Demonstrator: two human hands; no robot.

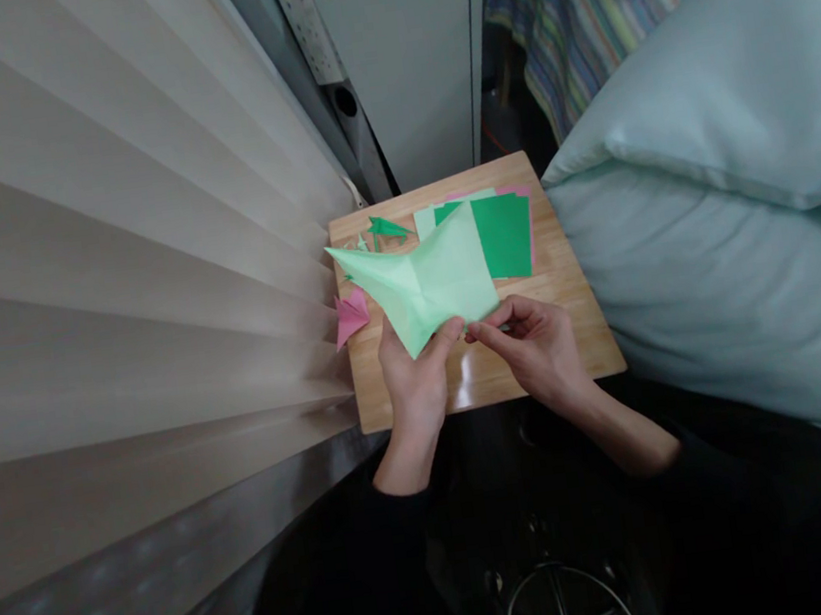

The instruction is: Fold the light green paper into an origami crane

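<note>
dim foreground | glare on wooden board (473, 372) | edges warped, blurred

No text, label, brand, number or sign can be read anywhere in the view. The light green paper (426, 280) is plain, with creases only, and so is the dark green sheet (505, 234). The wooden board (569, 307) bears no mark. The strip (306, 19) at the top carries small coloured dots, too blurred to read as anything. The cabinet (408, 56) face is blank, and the striped cloth (567, 4) shows only its pattern.
</note>
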